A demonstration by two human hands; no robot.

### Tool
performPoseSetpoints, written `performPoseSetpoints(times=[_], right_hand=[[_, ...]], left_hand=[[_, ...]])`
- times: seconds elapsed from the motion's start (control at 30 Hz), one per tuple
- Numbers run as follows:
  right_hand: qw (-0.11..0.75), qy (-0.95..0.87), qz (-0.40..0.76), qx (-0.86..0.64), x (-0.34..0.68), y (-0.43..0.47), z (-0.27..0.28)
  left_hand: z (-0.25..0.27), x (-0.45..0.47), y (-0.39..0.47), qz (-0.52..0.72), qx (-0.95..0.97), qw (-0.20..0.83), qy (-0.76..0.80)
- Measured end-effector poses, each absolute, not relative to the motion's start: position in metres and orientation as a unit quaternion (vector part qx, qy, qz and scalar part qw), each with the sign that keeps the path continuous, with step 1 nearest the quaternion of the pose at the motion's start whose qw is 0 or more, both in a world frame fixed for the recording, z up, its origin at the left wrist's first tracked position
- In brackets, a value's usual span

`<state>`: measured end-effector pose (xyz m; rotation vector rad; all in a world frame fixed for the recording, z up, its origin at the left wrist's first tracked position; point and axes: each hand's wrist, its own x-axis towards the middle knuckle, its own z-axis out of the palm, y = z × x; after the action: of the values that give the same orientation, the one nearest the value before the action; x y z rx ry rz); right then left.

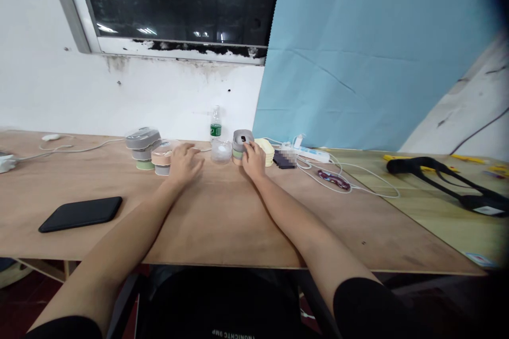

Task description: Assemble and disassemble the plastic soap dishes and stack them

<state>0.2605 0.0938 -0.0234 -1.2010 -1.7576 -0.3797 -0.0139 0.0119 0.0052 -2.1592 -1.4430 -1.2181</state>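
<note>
My left hand (186, 163) is open, its fingers spread above the table beside a peach-coloured container (161, 154) with a clear lid. Left of that stands a stack of containers (142, 143), grey on top and green at the bottom. My right hand (255, 160) grips the right and front side of a grey stacked container (240, 136), which has a dark opening on top and a green lower part. Between my hands sit clear round lids or bowls (221, 152). Pale yellow stacked pieces (264, 149) stand just right of my right hand, partly hidden by it.
A plastic bottle (216, 126) with a green label stands by the wall. A black phone-like slab (81, 214) lies front left. To the right are a dark pouch-like item (283, 159), a power strip (314, 154), loose white cables and a black strap frame (441, 185).
</note>
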Motion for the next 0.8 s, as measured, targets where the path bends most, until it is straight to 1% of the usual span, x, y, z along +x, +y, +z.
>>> performPoseSetpoints(times=[0.07, 0.13, 0.23, 0.37, 0.53, 0.67, 0.8], right_hand=[[0.482, -0.710, -0.155, -0.489, 0.259, 0.093, -0.024], [0.490, -0.705, -0.159, -0.487, 0.257, 0.092, -0.024], [0.492, -0.703, -0.170, -0.484, 0.254, 0.090, -0.024], [0.487, -0.710, -0.178, -0.477, 0.252, 0.088, -0.023], [0.501, -0.723, -0.164, -0.446, 0.250, 0.086, -0.022], [0.503, -0.739, -0.162, -0.417, 0.247, 0.084, -0.021], [0.486, -0.761, -0.171, -0.395, 0.240, 0.081, -0.022]], left_hand=[[0.011, -0.025, 0.011, -0.453, -0.681, 0.178, -0.547], [0.014, -0.038, 0.010, -0.470, -0.627, 0.196, -0.589], [0.011, -0.053, 0.015, -0.463, -0.576, 0.185, -0.648], [0.004, -0.061, 0.022, -0.417, -0.573, 0.169, -0.685], [0.004, -0.053, 0.022, -0.398, -0.613, 0.182, -0.658], [0.000, -0.041, 0.023, -0.379, -0.665, 0.164, -0.622], [-0.011, -0.031, 0.029, -0.365, -0.735, 0.143, -0.553]])
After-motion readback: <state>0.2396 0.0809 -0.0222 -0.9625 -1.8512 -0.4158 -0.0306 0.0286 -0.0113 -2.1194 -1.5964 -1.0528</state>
